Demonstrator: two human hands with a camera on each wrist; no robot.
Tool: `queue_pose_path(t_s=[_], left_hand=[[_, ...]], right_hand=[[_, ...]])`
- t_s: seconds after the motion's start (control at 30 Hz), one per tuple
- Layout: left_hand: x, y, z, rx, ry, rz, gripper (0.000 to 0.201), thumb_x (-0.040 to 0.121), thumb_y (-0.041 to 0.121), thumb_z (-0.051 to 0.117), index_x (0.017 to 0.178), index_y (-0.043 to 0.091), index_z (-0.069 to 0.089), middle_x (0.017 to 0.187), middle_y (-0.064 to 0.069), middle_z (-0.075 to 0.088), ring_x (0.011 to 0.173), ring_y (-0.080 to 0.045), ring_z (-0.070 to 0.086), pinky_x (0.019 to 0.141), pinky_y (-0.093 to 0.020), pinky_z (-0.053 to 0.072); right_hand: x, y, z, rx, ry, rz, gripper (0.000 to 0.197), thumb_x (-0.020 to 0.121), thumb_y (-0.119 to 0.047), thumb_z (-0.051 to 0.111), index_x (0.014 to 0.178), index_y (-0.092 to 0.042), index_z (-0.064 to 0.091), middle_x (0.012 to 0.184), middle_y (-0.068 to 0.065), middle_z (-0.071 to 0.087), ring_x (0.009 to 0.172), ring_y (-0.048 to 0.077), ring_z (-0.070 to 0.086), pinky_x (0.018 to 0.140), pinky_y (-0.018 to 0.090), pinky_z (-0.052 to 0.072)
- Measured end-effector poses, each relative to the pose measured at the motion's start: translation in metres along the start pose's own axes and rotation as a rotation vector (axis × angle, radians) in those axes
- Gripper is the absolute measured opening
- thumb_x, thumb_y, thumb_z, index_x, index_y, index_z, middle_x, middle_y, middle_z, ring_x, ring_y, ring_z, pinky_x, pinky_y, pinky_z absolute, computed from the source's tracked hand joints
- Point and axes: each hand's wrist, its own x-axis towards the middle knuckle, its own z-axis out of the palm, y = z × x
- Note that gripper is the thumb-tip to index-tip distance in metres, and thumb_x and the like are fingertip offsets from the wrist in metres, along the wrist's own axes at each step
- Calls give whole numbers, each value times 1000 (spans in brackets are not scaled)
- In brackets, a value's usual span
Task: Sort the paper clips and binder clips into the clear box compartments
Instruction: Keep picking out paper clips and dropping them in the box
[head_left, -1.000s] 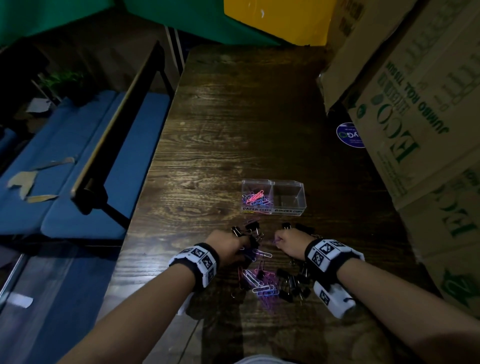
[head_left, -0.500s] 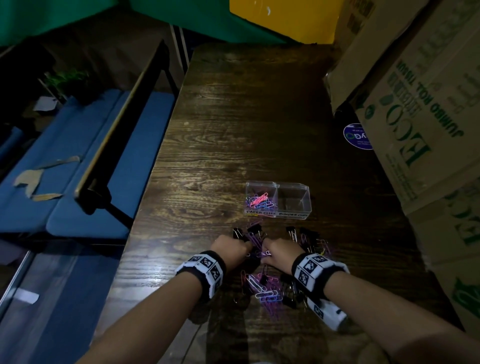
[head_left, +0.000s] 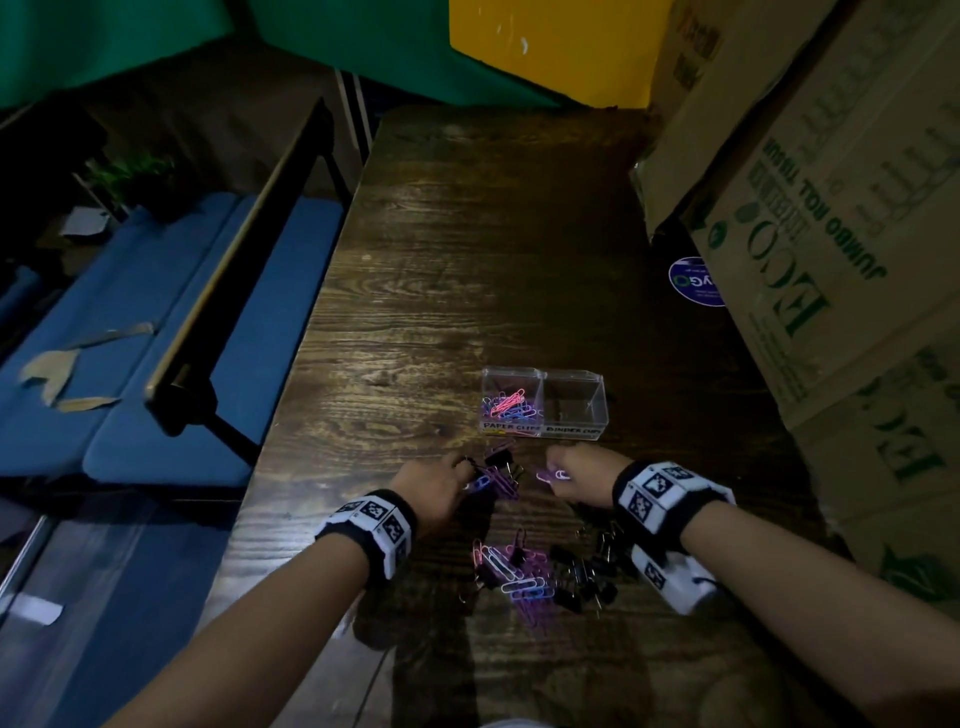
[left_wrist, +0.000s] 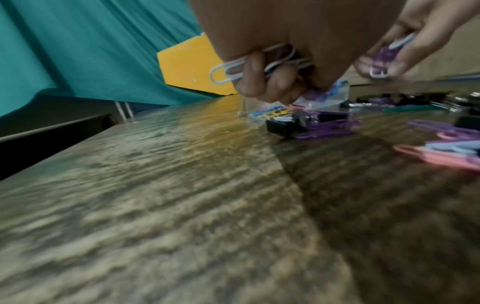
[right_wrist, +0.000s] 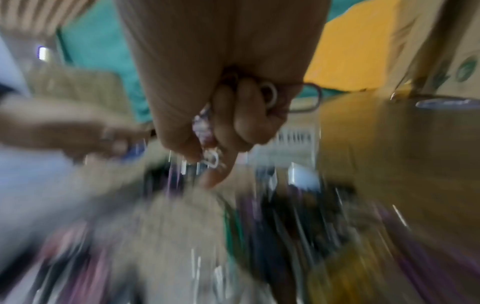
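Note:
The clear two-compartment box (head_left: 571, 431) stands mid-table; its left compartment holds coloured paper clips (head_left: 509, 405), and its right one looks empty. Just in front of it my left hand (head_left: 457, 475) grips a bunch of paper clips (left_wrist: 233, 67), white ones sticking out of the fist. My right hand (head_left: 558, 470) pinches purple and white paper clips (head_left: 551, 474), also seen as paper clips (left_wrist: 384, 55) from the left wrist. Between the hands lie black binder clips (head_left: 501, 460) and purple clips. A mixed pile of paper clips (head_left: 514, 571) and binder clips (head_left: 582, 577) lies nearer me.
Large cardboard cartons (head_left: 831, 234) crowd the table's right side, with a blue round sticker (head_left: 696, 280) beside them. A blue cushioned bench (head_left: 156, 353) runs along the left edge. Bare wooden table (head_left: 493, 234) stretches beyond the box. The right wrist view is heavily blurred.
Both hands have lifted off the pile with paper clips in them. The right hand drew back to the right, away from the left hand.

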Motion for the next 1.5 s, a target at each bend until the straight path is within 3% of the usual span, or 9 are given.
queue_pose_path(t_s=[0.3, 0.53, 0.73, 0.9, 1.07, 1.23, 1.33, 1.43, 1.5], left_hand=[[12, -29, -27, 3, 53, -93, 31, 100, 21, 34, 128, 11, 44, 121, -14, 63, 105, -31, 63, 83, -40, 50], [40, -44, -59, 62, 94, -57, 32, 102, 25, 32, 128, 11, 45, 115, -15, 65, 99, -32, 64, 78, -41, 50], [86, -28, -88, 174, 43, 43, 34, 101, 26, 35, 133, 14, 44, 123, -17, 60, 107, -34, 62, 84, -43, 51], [111, 8, -100, 245, 14, 153, 36, 101, 21, 38, 132, 6, 50, 131, -18, 56, 116, -34, 57, 88, -40, 49], [117, 18, -86, 83, -1, 129, 40, 99, 27, 43, 136, 10, 46, 135, -17, 51, 119, -34, 54, 92, -39, 46], [102, 11, -70, -7, 60, 115, 49, 98, 29, 42, 145, 17, 34, 141, -13, 43, 121, -33, 53, 94, -41, 47], [87, 11, -63, 38, 122, 148, 52, 100, 26, 39, 149, 19, 26, 152, -9, 34, 134, -29, 42, 107, -38, 36], [78, 7, -57, 24, 142, 170, 53, 98, 22, 40, 149, 16, 26, 153, -10, 33, 142, -24, 30, 117, -37, 21], [73, 6, -53, 12, 203, 189, 46, 94, 24, 44, 138, 12, 44, 139, -13, 49, 128, -30, 48, 104, -40, 40]], right_hand=[[50, -25, -73, 100, 236, 48, 27, 98, -15, 42, 122, -6, 52, 107, 13, 63, 86, 25, 58, 70, 31, 43], [89, -32, -72, 61, 72, 36, 29, 91, -13, 56, 120, -9, 60, 124, 14, 62, 111, 30, 60, 93, 37, 49], [59, -8, -78, 377, 254, -8, 12, 89, -12, 57, 98, -12, 66, 103, 9, 68, 89, 20, 62, 76, 31, 47], [25, 23, -55, 236, -81, 62, 15, 93, -16, 53, 94, -7, 65, 74, 1, 63, 56, 8, 55, 50, 16, 44], [15, 39, -14, 84, -125, 117, 23, 91, -15, 51, 94, 2, 66, 99, 17, 70, 91, 29, 66, 75, 35, 52], [12, 27, 4, -126, -63, 182, 31, 91, -41, 53, 81, -13, 57, 75, 3, 55, 82, 25, 64, 63, 32, 46], [15, 20, 12, -91, 18, 270, 37, 92, -46, 50, 77, -12, 57, 65, -1, 50, 81, 25, 65, 61, 29, 45], [18, 14, 16, -51, 58, 295, 32, 94, -39, 51, 89, -9, 62, 85, 5, 64, 91, 27, 66, 69, 32, 48], [20, 8, 18, -32, 62, 301, 28, 95, -30, 50, 103, -6, 62, 106, 10, 67, 100, 29, 64, 75, 34, 49]])
